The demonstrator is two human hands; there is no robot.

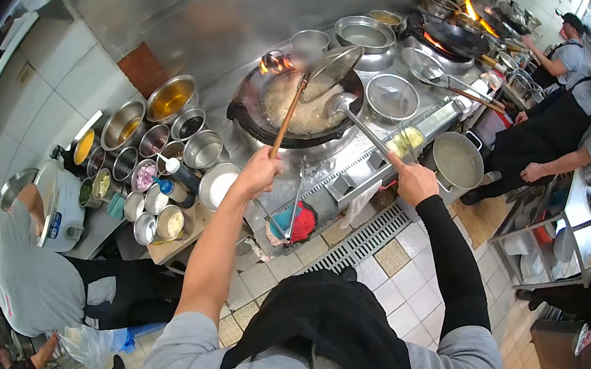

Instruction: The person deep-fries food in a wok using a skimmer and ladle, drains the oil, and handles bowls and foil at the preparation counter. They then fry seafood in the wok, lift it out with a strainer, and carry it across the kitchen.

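While flames [276,62] edge one wok [243,114], left grip [261,172] closed round one strainer [333,75], right grip [417,182] round one ladle [340,105].

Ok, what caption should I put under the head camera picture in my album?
Kitchen action: left hand holding a strainer, right hand a ladle, at a wok with flames by its rim.

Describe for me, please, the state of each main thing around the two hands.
Wok: holding cloudy liquid
Flames: lit behind wok
Strainer: tilted above wok
Ladle: bowl at wok's right side
Left hand: gripping strainer
Right hand: gripping ladle
Two-handled pot: uncovered
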